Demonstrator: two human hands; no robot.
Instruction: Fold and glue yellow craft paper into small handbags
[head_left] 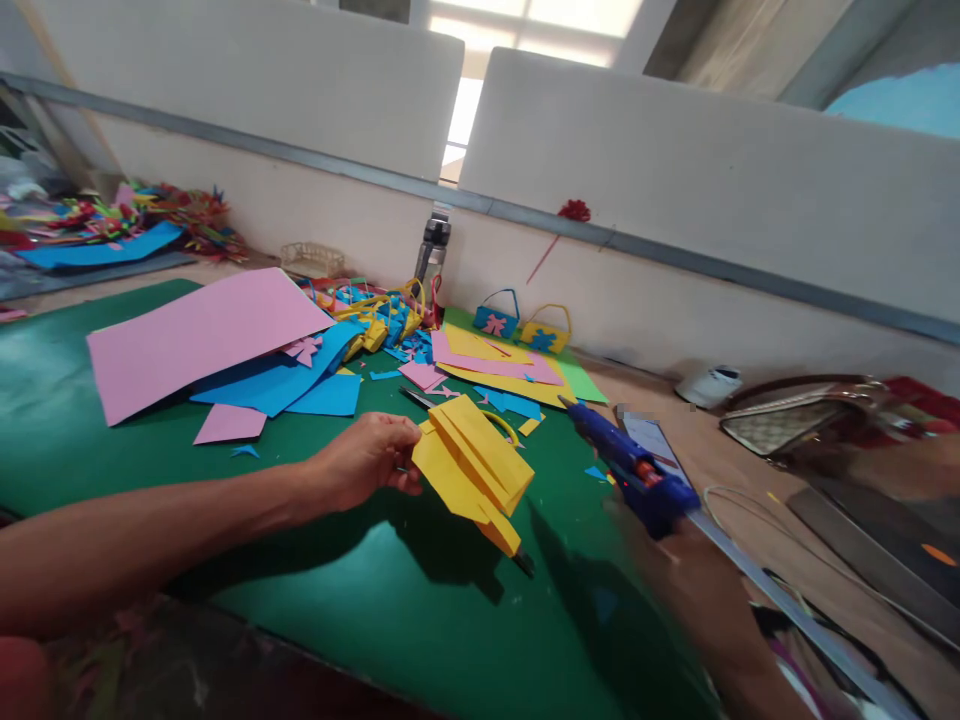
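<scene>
My left hand (375, 455) pinches the left edge of a folded yellow foam-sheet bag (472, 460), held tilted above the green mat (315, 610). A curved yellow handle (500, 428) shows at its far side, and a flap sticks out toward me. At the right, my right hand (675, 580), smeared by motion, grips a blue hot glue gun (634, 465) with a long glue stick out of its back. The gun's nozzle points up and left, apart from the bag. Behind the bag lie scissors (416, 398), partly hidden.
Pink sheets (210, 335) and blue sheets (277, 385) lie at the left. Small finished bags (546, 337) lean near the wall beside a heap of bag pieces (382, 318). A bottle (432, 250) stands behind. A phone (652, 445), cable and handbag (795, 415) are at the right.
</scene>
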